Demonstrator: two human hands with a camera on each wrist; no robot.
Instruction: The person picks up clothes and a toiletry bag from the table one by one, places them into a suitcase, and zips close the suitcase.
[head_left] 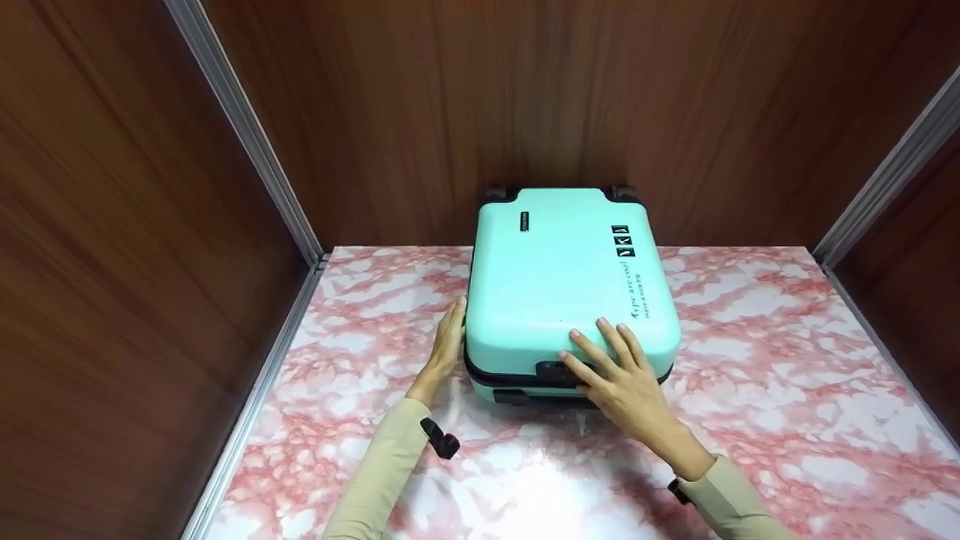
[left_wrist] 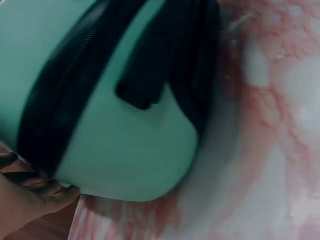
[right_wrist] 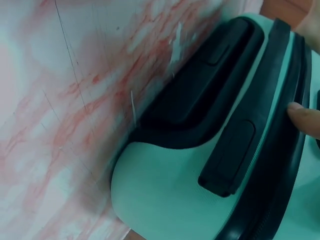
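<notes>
Mint, smooth-shelled case (head_left: 562, 285) lies near the wood-grain wall (head_left: 375, 127), marbled table (head_left: 750, 360) stretching either side; your left hand (head_left: 447, 337) lies straight along its side, your right hand (head_left: 622, 382), fingers spread, on its rounded front.

Mint suitcase (head_left: 562, 270), left grip (head_left: 446, 343) beside, right grip (head_left: 622, 381) atop

The table (head_left: 765, 360) has a marbled top in red and white, shining brightly at its near middle. A mint-green suitcase (head_left: 562, 277) lies on its far part, midway between left and right.
</notes>
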